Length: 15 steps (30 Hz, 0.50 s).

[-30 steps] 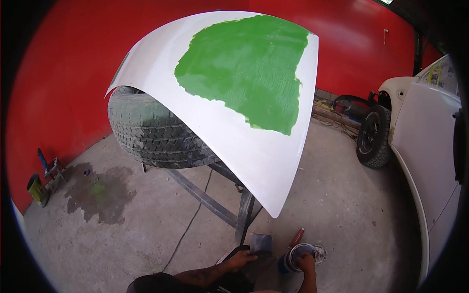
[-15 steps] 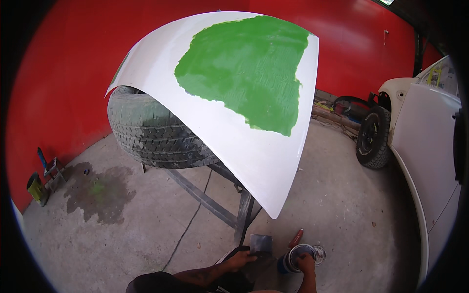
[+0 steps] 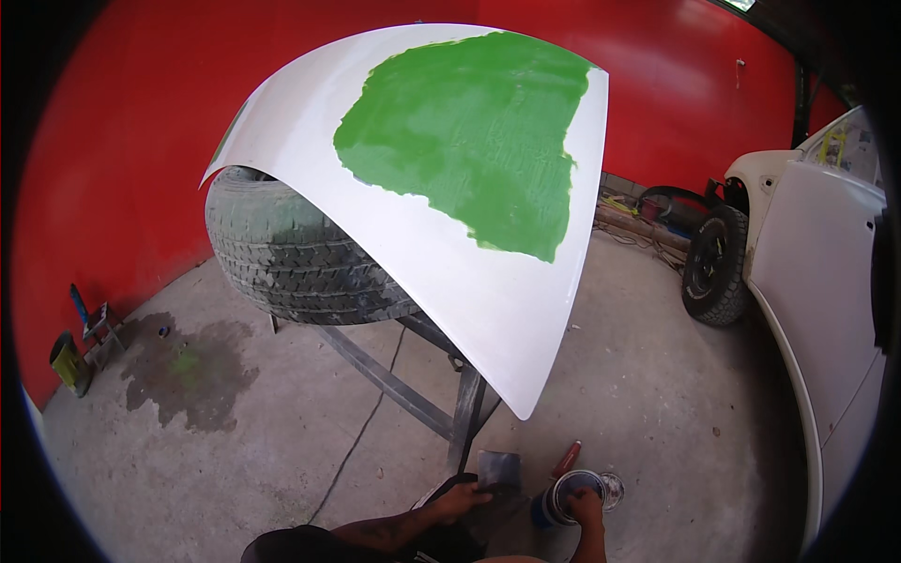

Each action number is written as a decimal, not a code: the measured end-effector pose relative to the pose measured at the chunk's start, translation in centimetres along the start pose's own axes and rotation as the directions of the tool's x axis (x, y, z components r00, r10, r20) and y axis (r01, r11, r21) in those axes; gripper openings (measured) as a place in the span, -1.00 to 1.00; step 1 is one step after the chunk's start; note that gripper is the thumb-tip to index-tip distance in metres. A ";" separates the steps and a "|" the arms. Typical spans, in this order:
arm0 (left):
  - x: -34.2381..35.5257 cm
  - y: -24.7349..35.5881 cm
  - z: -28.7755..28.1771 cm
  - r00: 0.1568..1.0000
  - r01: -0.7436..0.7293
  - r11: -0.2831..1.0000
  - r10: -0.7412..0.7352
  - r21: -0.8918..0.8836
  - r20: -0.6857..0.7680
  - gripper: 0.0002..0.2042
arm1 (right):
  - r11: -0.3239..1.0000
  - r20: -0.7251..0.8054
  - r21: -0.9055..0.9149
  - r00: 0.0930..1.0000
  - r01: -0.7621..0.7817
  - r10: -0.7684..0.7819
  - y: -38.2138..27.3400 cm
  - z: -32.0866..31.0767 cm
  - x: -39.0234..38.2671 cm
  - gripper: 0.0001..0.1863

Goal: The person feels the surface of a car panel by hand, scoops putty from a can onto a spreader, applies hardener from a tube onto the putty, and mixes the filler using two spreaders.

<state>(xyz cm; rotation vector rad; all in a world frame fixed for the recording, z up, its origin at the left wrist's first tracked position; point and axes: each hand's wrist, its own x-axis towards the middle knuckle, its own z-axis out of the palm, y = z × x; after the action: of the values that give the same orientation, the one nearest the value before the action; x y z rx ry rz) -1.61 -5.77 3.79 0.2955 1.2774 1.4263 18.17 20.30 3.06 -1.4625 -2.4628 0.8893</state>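
Low in the view, my left hand point(image 3: 459, 501) is closed round the near edge of a flat, dark grey square plate point(image 3: 499, 468). To its right stands an open can point(image 3: 541, 512) with a blue side and a pale rim. My right hand point(image 3: 586, 507) is over the can's mouth, fingers bent down into it; what they grip, if anything, is hidden. A round lid point(image 3: 612, 490) lies beside the can, and a red tube point(image 3: 567, 458) just beyond it. Above them, a white curved car panel point(image 3: 526, 319) carries a broad, rough-edged green coat point(image 3: 460, 141).
The panel rests over a big tire point(image 3: 282, 253) on a dark metal stand point(image 3: 466, 413). A white car body point(image 3: 817, 244) with a mounted wheel point(image 3: 716, 267) is at the right. A yellowish bucket point(image 3: 69, 363) and a wet patch point(image 3: 188, 371) are on the floor at left, before a red wall point(image 3: 141, 141).
The whole view has shifted very slightly. My left hand keeps hold of the plate and my right hand stays at the can's mouth.
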 end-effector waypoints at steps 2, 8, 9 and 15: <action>-0.1 0.1 0.1 1.000 -0.002 1.000 0.002 0.007 0.000 -0.68 | 1.000 0.000 -0.004 1.000 0.004 -0.004 0.2 0.1 0.1 -0.59; 0.1 -0.1 -0.1 1.000 -0.021 0.999 0.021 0.024 -0.004 -0.70 | 0.999 -0.009 -0.004 0.999 0.036 -0.036 0.8 0.4 0.3 -0.59; 0.0 0.0 -0.1 1.000 -0.011 1.000 0.011 0.001 -0.007 -0.70 | 0.999 -0.012 -0.003 0.999 0.041 -0.041 0.7 0.4 0.2 -0.59; 0.7 -0.8 -0.5 1.000 -0.015 1.000 0.015 -0.001 -0.013 -0.70 | 1.000 -0.007 -0.003 1.000 0.021 -0.021 0.3 0.1 0.0 -0.59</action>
<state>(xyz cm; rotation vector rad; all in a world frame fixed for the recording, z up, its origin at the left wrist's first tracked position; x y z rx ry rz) -1.78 -5.60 2.66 0.2963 1.2874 1.4436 18.35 20.32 2.85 -1.4352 -2.4710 0.8762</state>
